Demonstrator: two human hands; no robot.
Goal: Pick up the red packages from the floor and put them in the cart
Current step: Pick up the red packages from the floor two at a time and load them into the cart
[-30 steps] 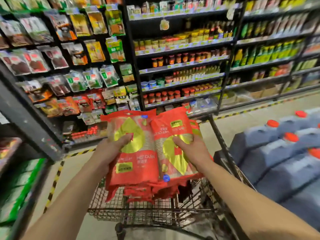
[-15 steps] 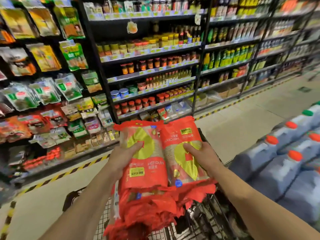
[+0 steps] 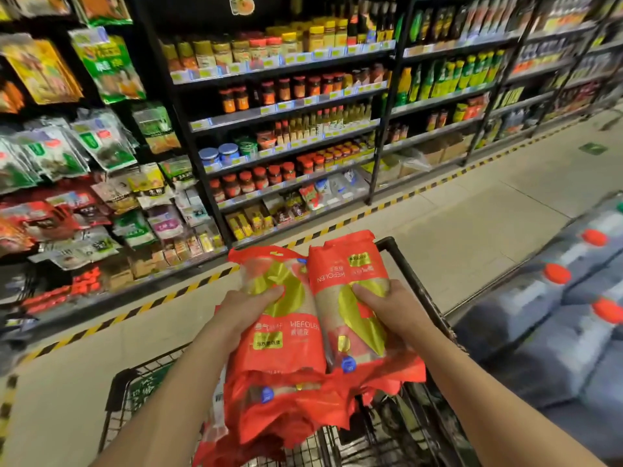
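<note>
Two red packages with gold swirls lie side by side in my hands above the black wire cart (image 3: pixel 409 264). My left hand (image 3: pixel 249 306) grips the left red package (image 3: pixel 286 345) with its thumb across the front. My right hand (image 3: pixel 387 308) grips the right red package (image 3: pixel 350 278) the same way. More red packages (image 3: pixel 286 409) hang or lie bunched beneath them, over the cart basket. How these lower ones are held is hidden.
Black shelves (image 3: pixel 286 106) with jars, bottles and hanging bags run along the left and far side. A yellow-black floor stripe (image 3: pixel 161 299) edges them. Stacked grey jugs with orange caps (image 3: pixel 556 318) stand at the right. Pale floor tiles (image 3: pixel 488 214) stretch ahead.
The view has swung right and lifted along the aisle. My hands keep the same grip on both packages, which sit slightly lower and nearer over the cart.
</note>
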